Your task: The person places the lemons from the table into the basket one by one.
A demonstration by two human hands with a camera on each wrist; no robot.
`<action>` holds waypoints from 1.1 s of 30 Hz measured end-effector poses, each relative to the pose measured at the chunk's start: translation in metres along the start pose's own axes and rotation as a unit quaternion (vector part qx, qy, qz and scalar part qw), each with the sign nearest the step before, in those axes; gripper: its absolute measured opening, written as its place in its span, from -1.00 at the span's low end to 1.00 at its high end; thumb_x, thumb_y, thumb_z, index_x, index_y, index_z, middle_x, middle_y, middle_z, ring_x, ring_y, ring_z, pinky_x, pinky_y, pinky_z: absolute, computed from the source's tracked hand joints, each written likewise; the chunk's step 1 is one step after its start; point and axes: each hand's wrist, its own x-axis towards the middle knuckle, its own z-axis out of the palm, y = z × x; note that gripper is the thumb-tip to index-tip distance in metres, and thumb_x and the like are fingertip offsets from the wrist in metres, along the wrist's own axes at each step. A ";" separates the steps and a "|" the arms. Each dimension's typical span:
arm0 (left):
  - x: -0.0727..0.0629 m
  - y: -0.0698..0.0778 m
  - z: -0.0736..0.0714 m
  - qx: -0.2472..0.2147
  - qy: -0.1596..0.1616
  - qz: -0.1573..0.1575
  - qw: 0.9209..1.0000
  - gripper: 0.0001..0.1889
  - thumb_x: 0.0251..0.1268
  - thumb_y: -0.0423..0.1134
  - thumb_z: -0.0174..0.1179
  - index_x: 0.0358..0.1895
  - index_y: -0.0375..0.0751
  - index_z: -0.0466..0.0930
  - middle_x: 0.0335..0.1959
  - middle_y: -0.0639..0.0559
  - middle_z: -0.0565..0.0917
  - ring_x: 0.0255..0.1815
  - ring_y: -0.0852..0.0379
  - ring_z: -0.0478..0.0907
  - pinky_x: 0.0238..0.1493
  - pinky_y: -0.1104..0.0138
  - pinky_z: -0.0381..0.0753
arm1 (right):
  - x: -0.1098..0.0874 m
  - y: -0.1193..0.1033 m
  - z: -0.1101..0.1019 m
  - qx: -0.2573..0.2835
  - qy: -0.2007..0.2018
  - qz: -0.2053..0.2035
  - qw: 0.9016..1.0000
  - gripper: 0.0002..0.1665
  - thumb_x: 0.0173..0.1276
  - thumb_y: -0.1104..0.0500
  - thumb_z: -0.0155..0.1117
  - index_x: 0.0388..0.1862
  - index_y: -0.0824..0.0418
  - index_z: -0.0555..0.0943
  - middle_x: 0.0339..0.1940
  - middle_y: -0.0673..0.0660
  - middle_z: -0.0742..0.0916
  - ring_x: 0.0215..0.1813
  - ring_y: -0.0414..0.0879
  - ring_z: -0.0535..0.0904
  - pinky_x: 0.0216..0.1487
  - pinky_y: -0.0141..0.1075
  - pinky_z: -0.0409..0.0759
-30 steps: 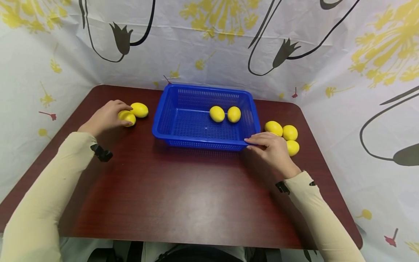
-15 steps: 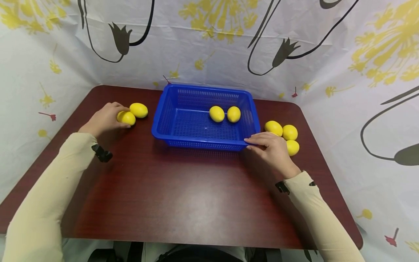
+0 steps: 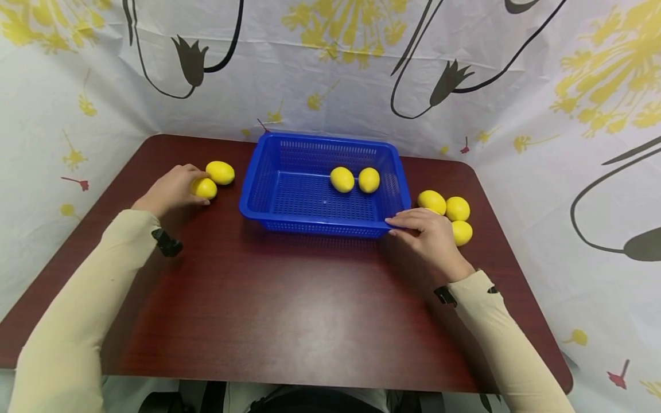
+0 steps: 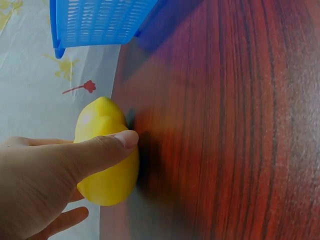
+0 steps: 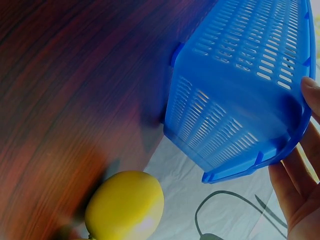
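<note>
Left hand curls round a yellow lemon beside another lemon; right hand pinches the rim of a blue basket holding two lemons.

The basket looks like smooth plastic with a soft sheen. Beneath it, the table shows a smooth, wood-grained, slightly glossy top. Beside the basket, the lemons have smooth, faintly shiny skins. Behind it hangs a creased, mostly matt sheet, cloth or plastic, unclear which.
</note>
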 end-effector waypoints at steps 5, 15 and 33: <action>0.001 0.002 0.000 0.009 0.000 0.000 1.000 -0.31 0.11 -0.13 0.45 0.29 -0.39 0.47 0.21 -0.41 0.48 0.22 -0.34 0.38 0.30 -0.18 0.36 | 0.000 0.001 0.000 0.000 0.002 -0.002 1.000 -0.65 0.00 0.21 0.62 -0.16 0.04 0.82 -0.19 0.10 0.84 -0.05 -0.01 0.74 0.05 -0.13 0.63; -0.003 0.012 -0.009 0.034 -0.031 0.009 0.999 -0.34 0.06 -0.18 0.48 0.24 -0.40 0.52 0.14 -0.42 0.52 0.13 -0.32 0.44 0.24 -0.16 0.42 | 0.001 0.001 0.001 0.004 0.004 -0.003 1.000 -0.65 -0.01 0.22 0.62 -0.17 0.07 0.82 -0.19 0.12 0.84 -0.05 0.00 0.74 0.05 -0.13 0.63; -0.008 0.014 -0.008 0.050 -0.037 0.019 0.998 -0.29 -0.01 -0.31 0.49 0.28 -0.45 0.47 0.16 -0.45 0.52 0.17 -0.36 0.39 0.28 -0.16 0.39 | 0.000 0.000 0.000 0.002 -0.001 0.002 1.000 -0.65 0.01 0.21 0.61 -0.15 0.07 0.82 -0.18 0.12 0.84 -0.05 0.00 0.74 0.04 -0.13 0.64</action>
